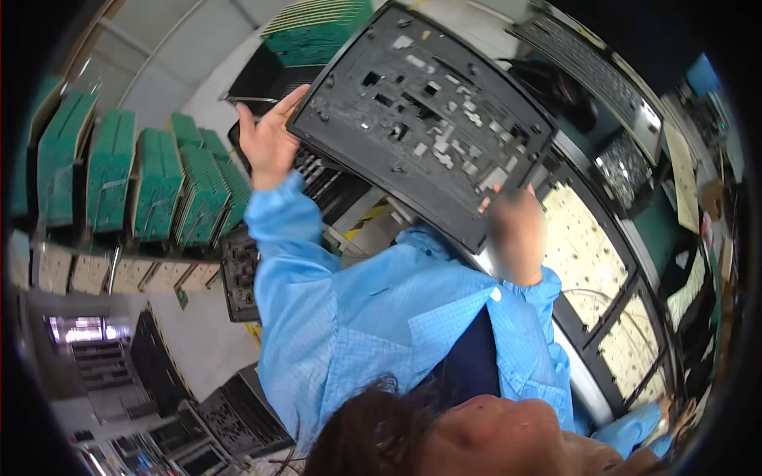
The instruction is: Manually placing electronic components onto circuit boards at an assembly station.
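A large black fixture tray (429, 103), with cut-outs, recesses and small grey blocks over its face, is held tilted in front of me. My left hand (271, 139) supports its left edge, thumb and a finger stretched out; its other fingers are partly hidden by the tray. At the near right corner my right hand (520, 234) grips the rim, with fingertips showing over the edge. Part of that hand is blurred. Both my sleeves are light blue.
Green circuit boards (163, 182) stand in rows at left, with more boards (313, 28) behind the tray. Cream-coloured boards (583, 246) lie in black frames along the right. A keyboard (587, 67) sits at upper right. Another person's hands (671, 416) show at lower right.
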The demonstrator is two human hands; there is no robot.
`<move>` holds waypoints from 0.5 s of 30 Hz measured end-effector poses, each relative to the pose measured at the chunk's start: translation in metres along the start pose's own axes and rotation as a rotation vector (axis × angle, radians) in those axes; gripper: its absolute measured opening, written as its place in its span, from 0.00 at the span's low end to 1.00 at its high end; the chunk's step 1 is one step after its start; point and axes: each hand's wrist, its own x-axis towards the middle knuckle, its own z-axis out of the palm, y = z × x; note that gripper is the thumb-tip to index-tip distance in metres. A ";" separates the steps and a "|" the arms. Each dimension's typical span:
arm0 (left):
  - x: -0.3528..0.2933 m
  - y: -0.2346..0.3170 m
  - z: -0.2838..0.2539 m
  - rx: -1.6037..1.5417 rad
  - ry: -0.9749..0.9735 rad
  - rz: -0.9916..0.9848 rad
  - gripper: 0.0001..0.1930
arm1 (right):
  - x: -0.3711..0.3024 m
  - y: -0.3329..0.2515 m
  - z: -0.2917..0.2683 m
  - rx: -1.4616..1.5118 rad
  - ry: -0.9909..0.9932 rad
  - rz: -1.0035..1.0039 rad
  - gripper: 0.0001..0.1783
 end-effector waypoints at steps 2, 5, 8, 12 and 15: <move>0.046 -0.001 -0.018 0.299 0.006 -0.359 0.58 | 0.006 -0.003 -0.002 -0.048 0.078 0.036 0.36; 0.097 -0.044 -0.059 0.909 0.331 -0.672 0.56 | 0.019 0.013 -0.009 -0.172 0.187 0.116 0.39; 0.129 -0.088 -0.097 0.999 0.376 -0.629 0.48 | 0.032 0.030 -0.026 -0.137 0.255 0.170 0.38; 0.145 -0.119 -0.049 0.999 0.380 -0.454 0.36 | 0.043 0.037 -0.043 -0.118 0.354 0.235 0.38; 0.158 -0.134 -0.083 0.939 0.362 -0.549 0.34 | 0.047 0.037 -0.036 -0.269 0.402 0.178 0.39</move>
